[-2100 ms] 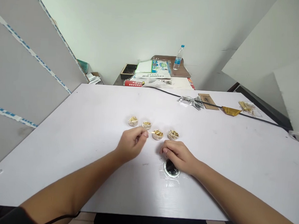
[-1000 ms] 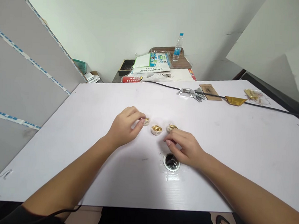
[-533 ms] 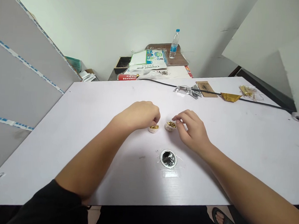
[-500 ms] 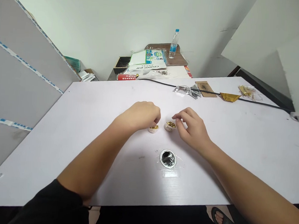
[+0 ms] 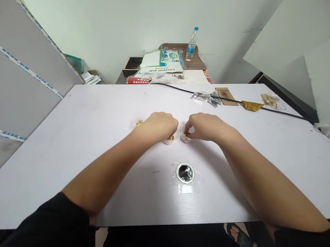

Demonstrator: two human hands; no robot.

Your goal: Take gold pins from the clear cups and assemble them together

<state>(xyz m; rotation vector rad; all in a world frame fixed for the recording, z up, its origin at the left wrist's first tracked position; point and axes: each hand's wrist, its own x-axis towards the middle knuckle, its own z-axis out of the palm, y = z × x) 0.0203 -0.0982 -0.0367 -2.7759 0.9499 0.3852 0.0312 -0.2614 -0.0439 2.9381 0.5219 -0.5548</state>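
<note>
Right fingertips [image 5: 187, 131] are pinched together down in the mouth of the right cup [image 5: 184, 138], in among the gold pieces [image 5: 186, 134]. One may be caught between them, but it's too small to call. The left fingers [image 5: 169, 129] are curled under over the left cup [image 5: 169, 140], tips hidden behind the knuckles, so I cannot tell what they grip.

Out to the hands now: the left hand [image 5: 160, 125] and right hand [image 5: 205, 125] sit almost knuckle to knuckle. Both cups are just beyond the silver-rimmed disc [image 5: 184, 172], one a little to each side of it. A third heap of gold [image 5: 138, 122] peeks out farther beyond the disc, off to its left.

These cups look like thin clear plastic, feather-light and quick to tip, so they're best held low on the side wall, thumb against finger. The pieces inside look hard, smooth and ready to scatter, so a fine fingertip pinch suits them.

Well beyond the disc, a black cable [image 5: 266, 108] crosses the white table [image 5: 99, 104].
</note>
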